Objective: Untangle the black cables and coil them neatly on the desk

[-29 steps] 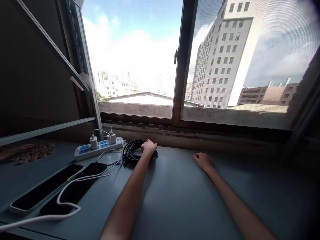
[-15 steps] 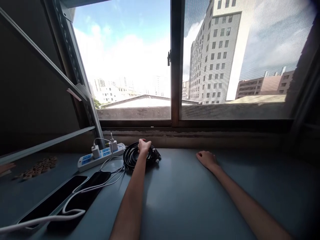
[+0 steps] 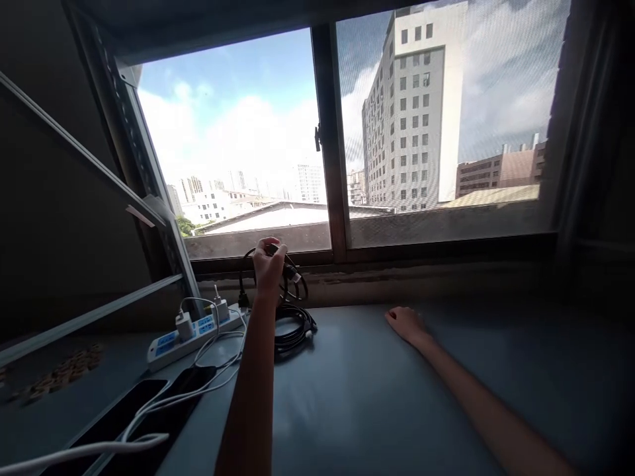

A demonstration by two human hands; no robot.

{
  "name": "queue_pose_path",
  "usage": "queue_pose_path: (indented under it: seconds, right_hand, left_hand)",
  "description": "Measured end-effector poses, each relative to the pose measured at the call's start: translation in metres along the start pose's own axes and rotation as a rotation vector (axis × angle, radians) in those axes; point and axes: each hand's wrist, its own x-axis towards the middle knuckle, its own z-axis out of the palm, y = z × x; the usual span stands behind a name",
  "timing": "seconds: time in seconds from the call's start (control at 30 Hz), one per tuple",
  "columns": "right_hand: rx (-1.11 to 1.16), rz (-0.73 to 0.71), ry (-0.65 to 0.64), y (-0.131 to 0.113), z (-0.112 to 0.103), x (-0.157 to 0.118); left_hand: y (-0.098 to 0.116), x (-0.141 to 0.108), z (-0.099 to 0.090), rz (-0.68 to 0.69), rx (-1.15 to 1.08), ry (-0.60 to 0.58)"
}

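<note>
My left hand (image 3: 269, 264) is closed around a coiled black cable (image 3: 303, 285) and holds it up off the table, in front of the window sill. Plugs hang from that cable on both sides of the hand. Below it, another coil of black cable (image 3: 296, 338) lies on the grey table, partly covered by my left forearm. My right hand (image 3: 407, 325) rests on the table to the right, fingers curled in, with nothing seen in it.
A white power strip (image 3: 161, 360) with two plugged-in chargers stands left of the coil. White cables (image 3: 186, 394) run over two dark phone-like slabs (image 3: 183, 410). Small brown pieces (image 3: 67, 377) lie at the far left, near a metal shelf frame (image 3: 169, 225). A window (image 3: 340, 244) is behind.
My left hand has risen from the pile, lifting one black cable off the coil that stays on the table. The view has tilted a little; my right hand rests as before.
</note>
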Motion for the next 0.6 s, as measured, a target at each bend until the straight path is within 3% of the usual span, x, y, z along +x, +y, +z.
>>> queue_pose_path:
  seconds: [0.13, 0.33, 0.47, 0.6]
  right_hand:
    - [-0.003, 0.001, 0.005, -0.001, -0.002, 0.0]
    - [0.004, 0.02, 0.011, -0.004, -0.005, -0.002]
    - [0.06, 0.042, 0.028, -0.008, -0.011, -0.006]
    - [0.171, 0.046, 0.085, -0.024, -0.034, -0.009]
  left_hand:
    - [0.013, -0.018, 0.015, -0.001, -0.202, -0.313]
    - [0.021, -0.037, 0.031, 0.046, -0.231, -0.567]
    - [0.022, -0.041, 0.031, 0.083, -0.19, -0.672]
    - [0.025, -0.043, 0.03, 0.117, -0.155, -0.674]
